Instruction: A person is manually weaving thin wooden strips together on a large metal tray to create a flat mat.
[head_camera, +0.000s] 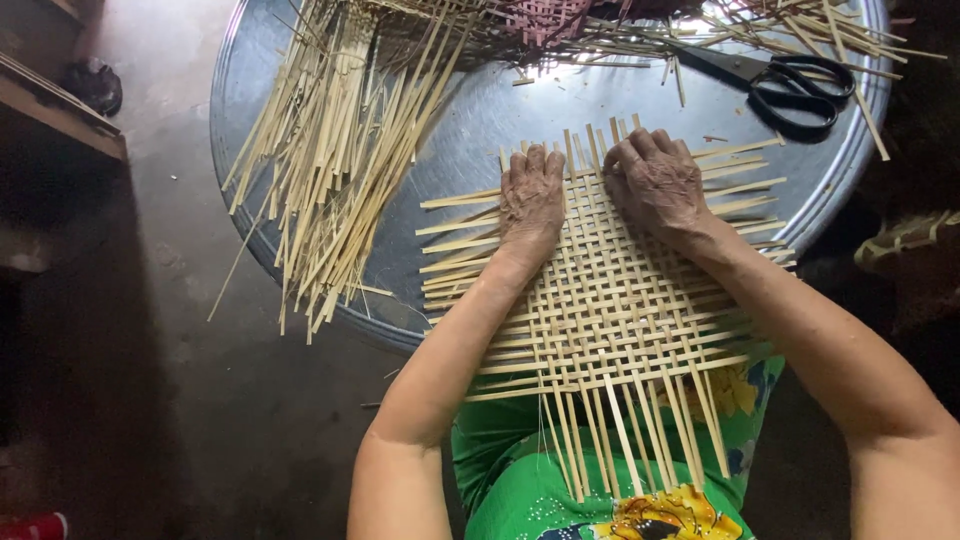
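Pressing flat, both hands on woven bamboo mat (600, 300) | left hand (531, 200) fingers curled on mat's far edge | right hand (655, 180) beside it, fingers bent, clamped on nothing | mat half on round metal tray (480, 130), half on lap | loose bamboo strips (330, 150) left | black scissors (790, 85) far right

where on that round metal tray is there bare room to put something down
The round metal tray has one bare patch, between the loose strip pile on the left, the woven mat below and the scissors at right. A narrower strip lies right of the mat. The far edge is crowded with strips. Both hands, left hand and right hand, press the mat.
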